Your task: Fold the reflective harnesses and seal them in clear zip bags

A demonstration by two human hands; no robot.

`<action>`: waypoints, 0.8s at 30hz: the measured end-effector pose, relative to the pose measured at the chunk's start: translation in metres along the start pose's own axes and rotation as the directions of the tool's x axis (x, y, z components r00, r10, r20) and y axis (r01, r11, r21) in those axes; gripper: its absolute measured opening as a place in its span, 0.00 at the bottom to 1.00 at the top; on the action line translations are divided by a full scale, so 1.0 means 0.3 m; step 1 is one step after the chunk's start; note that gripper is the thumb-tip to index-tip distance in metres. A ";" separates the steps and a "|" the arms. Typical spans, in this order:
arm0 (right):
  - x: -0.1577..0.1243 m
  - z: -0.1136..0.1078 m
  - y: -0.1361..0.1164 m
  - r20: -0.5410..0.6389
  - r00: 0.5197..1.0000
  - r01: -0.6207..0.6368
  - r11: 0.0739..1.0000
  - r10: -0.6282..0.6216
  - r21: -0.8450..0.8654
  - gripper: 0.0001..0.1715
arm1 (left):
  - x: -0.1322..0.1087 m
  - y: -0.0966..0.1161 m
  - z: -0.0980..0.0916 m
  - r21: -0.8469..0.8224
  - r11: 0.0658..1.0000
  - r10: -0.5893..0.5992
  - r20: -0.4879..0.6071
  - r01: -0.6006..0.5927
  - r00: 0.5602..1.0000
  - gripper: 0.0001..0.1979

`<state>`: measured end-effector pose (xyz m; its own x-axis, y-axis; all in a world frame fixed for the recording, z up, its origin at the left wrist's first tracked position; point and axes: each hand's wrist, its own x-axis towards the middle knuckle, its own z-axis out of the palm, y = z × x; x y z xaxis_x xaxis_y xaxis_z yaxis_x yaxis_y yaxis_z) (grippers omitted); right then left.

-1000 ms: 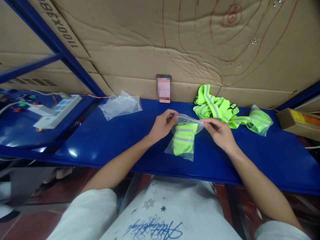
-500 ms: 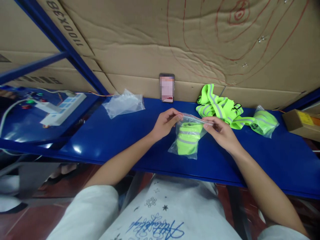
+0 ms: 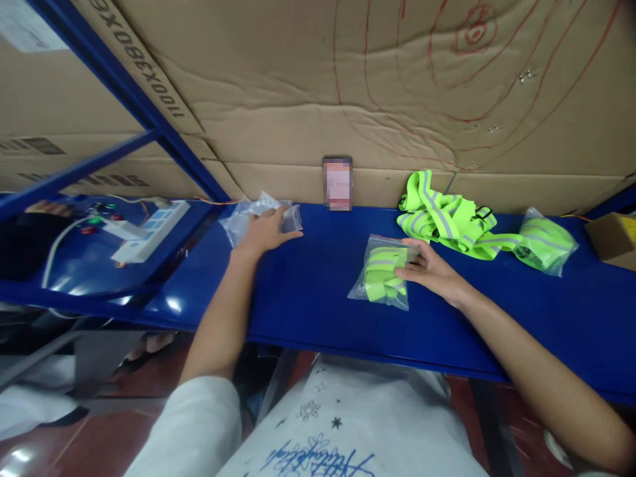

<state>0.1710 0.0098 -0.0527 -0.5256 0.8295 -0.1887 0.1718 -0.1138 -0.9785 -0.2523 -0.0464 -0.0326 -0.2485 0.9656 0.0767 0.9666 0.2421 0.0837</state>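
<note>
My right hand (image 3: 431, 273) grips the right side of a clear zip bag (image 3: 358, 285) with a folded neon-yellow reflective strap (image 3: 382, 268) inside, thumb in front and fingers partly hidden behind. At the back left, my left hand (image 3: 268, 230) lies over empty clear plastic bags (image 3: 237, 222), its fingers stretched and the thumb apart. Beyond my right hand is a loose heap of neon-yellow reflective straps (image 3: 447, 218) with grey stripes and a black buckle. A second filled bag (image 3: 546, 242) rests right of the heap.
A phone (image 3: 338, 185) leans upright against the cardboard wall (image 3: 268, 132). On the left, past a blue frame bar (image 3: 183, 159), are a white power strip (image 3: 154, 232) and another person's hand (image 3: 50, 209). A cardboard box (image 3: 613, 238) stands at the right end of the blue table (image 3: 318, 311).
My left hand has let go of the filled bag's top edge and moved left onto the empty bags. My right hand keeps the filled bag, now gripped at its side.
</note>
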 end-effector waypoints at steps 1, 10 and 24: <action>0.002 0.004 0.006 0.007 1.000 -0.003 1.000 0.003 -0.007 0.58 | -0.012 0.032 0.001 -0.007 0.999 0.037 0.006 -0.037 0.999 0.45; -0.010 0.026 -0.033 -0.037 0.999 -0.020 0.976 0.029 0.216 0.61 | -0.082 0.229 0.028 0.106 0.957 0.258 0.123 -0.271 0.958 0.43; 0.001 -0.098 -0.102 -0.211 0.969 0.187 0.946 -0.132 0.266 0.37 | -0.071 0.193 0.022 0.180 0.947 0.240 0.156 -0.267 0.958 0.38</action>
<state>0.1902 0.0296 -0.0203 -0.3561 0.9337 -0.0364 -0.1575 -0.0983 -0.9826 -0.1907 -0.0523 -0.0360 0.0039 0.9981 -0.0613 0.9927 -0.0112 -0.1202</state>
